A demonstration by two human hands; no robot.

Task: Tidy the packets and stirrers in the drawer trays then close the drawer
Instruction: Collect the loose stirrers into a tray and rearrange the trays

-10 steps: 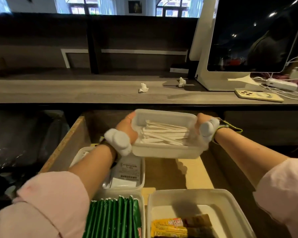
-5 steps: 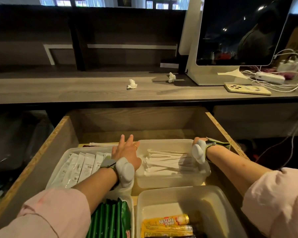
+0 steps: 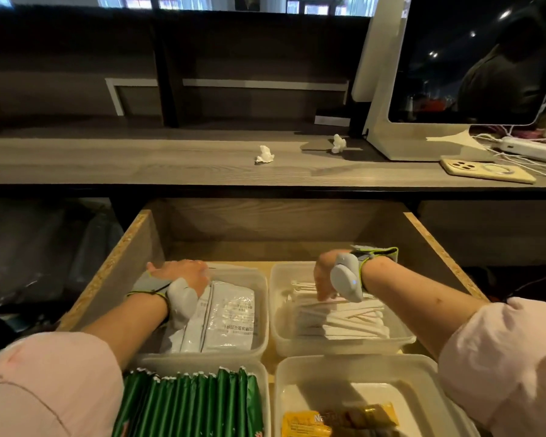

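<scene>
From the head camera, the open wooden drawer holds four translucent plastic trays in a two-by-two block. In the drawer's far left tray stand silvery white printed packets, tilted against one another. The left hand reaches into this tray's far left corner, palm down; its fingers are hidden behind the packets, so I cannot tell whether it grips anything. In the drawer's far right tray lies a loose heap of white paper-wrapped stirrers. The right hand hangs over it with fingers pointing down, tips touching the stirrers; whether they pinch one is unclear. In the drawer's near left tray stand green stick packets in a tight row. The drawer's near right tray holds yellow and brown sachets.
</scene>
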